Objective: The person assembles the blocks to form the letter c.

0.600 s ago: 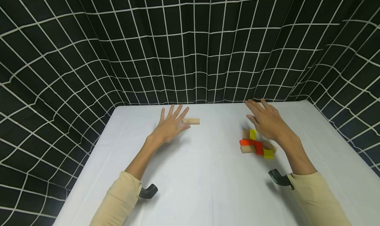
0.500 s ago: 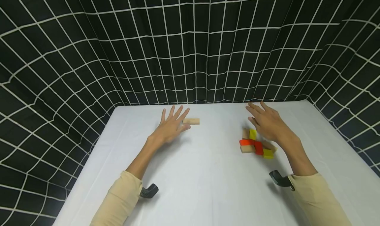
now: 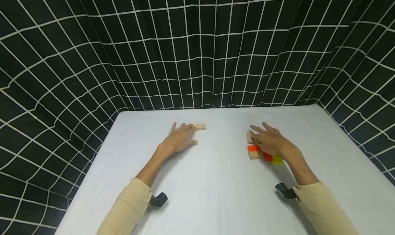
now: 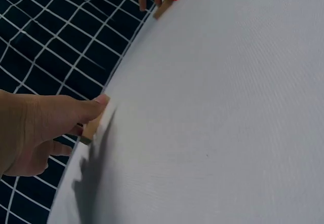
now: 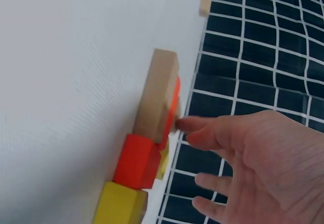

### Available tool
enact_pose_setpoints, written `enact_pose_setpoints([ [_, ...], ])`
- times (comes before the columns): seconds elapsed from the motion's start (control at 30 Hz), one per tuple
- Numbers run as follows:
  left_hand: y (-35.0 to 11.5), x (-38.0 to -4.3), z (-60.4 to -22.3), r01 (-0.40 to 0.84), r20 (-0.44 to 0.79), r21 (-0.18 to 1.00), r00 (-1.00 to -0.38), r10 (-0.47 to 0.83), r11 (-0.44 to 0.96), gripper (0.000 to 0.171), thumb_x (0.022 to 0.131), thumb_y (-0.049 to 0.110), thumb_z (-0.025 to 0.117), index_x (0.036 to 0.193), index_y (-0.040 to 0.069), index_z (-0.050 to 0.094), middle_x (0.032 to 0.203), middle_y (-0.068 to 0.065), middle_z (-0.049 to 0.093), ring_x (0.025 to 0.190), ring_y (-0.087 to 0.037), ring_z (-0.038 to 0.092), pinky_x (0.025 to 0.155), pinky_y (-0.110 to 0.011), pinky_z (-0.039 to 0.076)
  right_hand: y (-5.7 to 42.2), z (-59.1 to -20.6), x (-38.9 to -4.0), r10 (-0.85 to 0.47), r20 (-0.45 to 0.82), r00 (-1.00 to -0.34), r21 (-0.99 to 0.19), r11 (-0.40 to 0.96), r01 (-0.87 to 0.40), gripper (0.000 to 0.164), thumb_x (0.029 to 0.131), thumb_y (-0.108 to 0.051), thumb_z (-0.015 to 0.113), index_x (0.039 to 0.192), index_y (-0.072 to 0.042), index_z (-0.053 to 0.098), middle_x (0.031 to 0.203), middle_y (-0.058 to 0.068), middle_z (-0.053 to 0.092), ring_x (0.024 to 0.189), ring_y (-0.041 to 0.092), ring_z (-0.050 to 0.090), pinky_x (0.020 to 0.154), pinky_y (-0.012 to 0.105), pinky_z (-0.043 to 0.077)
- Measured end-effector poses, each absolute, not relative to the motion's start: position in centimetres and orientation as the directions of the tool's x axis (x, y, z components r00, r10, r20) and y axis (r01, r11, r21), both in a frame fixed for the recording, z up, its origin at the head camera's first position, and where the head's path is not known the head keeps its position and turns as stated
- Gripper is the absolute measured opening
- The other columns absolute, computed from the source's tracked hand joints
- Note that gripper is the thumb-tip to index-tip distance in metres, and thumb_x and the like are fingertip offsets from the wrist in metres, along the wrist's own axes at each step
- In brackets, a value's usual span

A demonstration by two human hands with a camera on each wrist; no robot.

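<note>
Loosely spread, the fingers of the left hand [image 3: 179,140] lie over the left end of a lone wooden block [image 3: 201,126], near the back edge of the tabletop [image 3: 219,180]; they pinch nothing, and contact is unclear. Toward the right edge, the right hand [image 3: 269,141] is above a cluster of red, yellow and wooden blocks [image 3: 255,155], fingers parted, slightly bent; whether they touch any cannot be told.

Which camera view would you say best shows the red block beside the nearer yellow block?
The right wrist view: the red block looks large there, with no hand over it. The head view shows it smaller, partly hidden by the right hand. In the left wrist view I cannot identify it.
</note>
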State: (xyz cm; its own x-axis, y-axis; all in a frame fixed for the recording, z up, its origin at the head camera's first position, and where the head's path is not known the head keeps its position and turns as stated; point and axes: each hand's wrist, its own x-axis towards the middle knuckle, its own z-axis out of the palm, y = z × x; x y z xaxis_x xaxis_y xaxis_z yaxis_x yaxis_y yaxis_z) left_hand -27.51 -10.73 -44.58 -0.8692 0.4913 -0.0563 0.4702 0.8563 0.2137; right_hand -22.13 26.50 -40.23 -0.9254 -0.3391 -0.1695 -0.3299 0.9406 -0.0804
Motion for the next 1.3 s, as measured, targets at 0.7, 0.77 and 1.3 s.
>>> enact_pose_setpoints([
  [0.7,-7.2,-28.9,-44.4,0.411,0.175,0.203,-0.908,0.380,0.889,0.032,0.100,0.032,0.070,0.111,0.002,0.072,0.098,-0.014,0.070,0.088,-0.028,0.070,0.081,-0.048,0.064,22.9,-40.2,-24.6,-0.334,-0.084,-0.939,-0.119,0.939,-0.323,0.043,0.100,-0.020,0.067,0.140,-0.006,0.064,0.119,0.021,0.071,0.103,0.032,0.067,0.097,0.058,0.060],
  [0.77,-7.1,-29.0,-44.6,0.418,0.189,0.204,-0.904,0.384,0.885,0.029,0.099,0.026,0.072,0.111,0.000,0.072,0.099,-0.014,0.072,0.088,-0.028,0.071,0.081,-0.047,0.065,22.8,-40.3,-24.8,-0.331,-0.100,-0.938,-0.114,0.941,-0.319,0.043,0.098,-0.017,0.067,0.140,-0.006,0.065,0.120,0.020,0.071,0.103,0.032,0.067,0.098,0.058,0.060],
  [1.3,-7.3,-27.8,-43.4,0.396,0.293,0.287,-0.903,0.313,0.872,0.044,0.092,-0.009,0.062,0.135,-0.002,0.066,0.123,-0.021,0.073,0.106,-0.038,0.074,0.086,-0.045,0.066,22.7,-40.6,-25.0,-0.327,-0.156,-0.932,-0.116,0.943,-0.311,0.045,0.094,-0.005,0.068,0.139,-0.010,0.063,0.121,0.021,0.067,0.096,0.031,0.065,0.094,0.058,0.061],
])
